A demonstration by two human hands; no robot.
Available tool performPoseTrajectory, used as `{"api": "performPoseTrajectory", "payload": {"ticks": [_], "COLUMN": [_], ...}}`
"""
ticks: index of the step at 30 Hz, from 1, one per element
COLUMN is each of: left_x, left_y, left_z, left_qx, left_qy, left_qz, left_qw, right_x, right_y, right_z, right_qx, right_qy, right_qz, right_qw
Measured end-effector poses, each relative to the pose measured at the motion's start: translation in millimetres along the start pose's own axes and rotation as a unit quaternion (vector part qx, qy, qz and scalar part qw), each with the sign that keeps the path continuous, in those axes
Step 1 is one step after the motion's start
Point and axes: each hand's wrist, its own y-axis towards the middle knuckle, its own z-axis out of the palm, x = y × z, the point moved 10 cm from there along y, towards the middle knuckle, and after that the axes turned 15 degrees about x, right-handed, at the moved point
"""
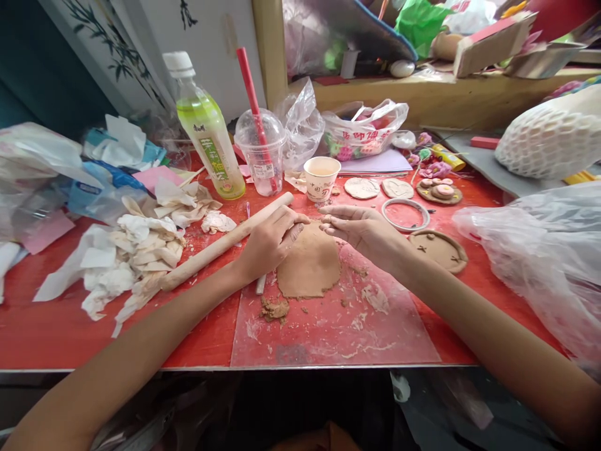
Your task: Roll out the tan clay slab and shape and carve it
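A flat slab of brown clay lies on a clear sheet spread over the red table. My left hand is over the slab's left far edge, beside the wooden rolling pin. Its fingers are curled with the thumb drawn in; what they hold, if anything, is hidden. Across from it, my right hand is above the slab's right far side, its thumb and fingers brought together in a pinch. Whatever is between those fingertips is too small to name. A crumbly clay lump sits at the slab's near left corner.
Behind my hands stand a paper cup, a plastic cup with a red straw and a green drink bottle. Crumpled tissues lie left. A ring, a round clay plaque and plastic bags are right.
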Motion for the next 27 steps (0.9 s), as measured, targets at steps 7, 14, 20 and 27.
{"api": "performPoseTrajectory", "payload": {"ticks": [7,14,20,27], "left_x": [0.1,-2.3,-3.5,-1.8], "left_y": [0.4,-0.3,-0.3,0.9], "left_z": [0.6,-0.1,-1.0,-0.7], "left_qx": [0.003,0.003,-0.001,-0.001], "left_qy": [0.002,0.006,0.010,0.004], "left_qz": [-0.003,0.004,0.012,0.008], "left_qw": [1.000,1.000,1.000,1.000], "right_x": [2.9,7.5,7.0,8.2], "right_y": [-0.7,-3.8,-4.0,-2.3], "right_z": [2.4,1.2,-4.5,-8.6], "right_qx": [0.004,-0.016,-0.033,-0.038], "right_qy": [-0.048,-0.085,-0.088,-0.059], "right_qz": [-0.001,-0.006,-0.015,-0.029], "right_qw": [0.999,0.996,0.995,0.997]}}
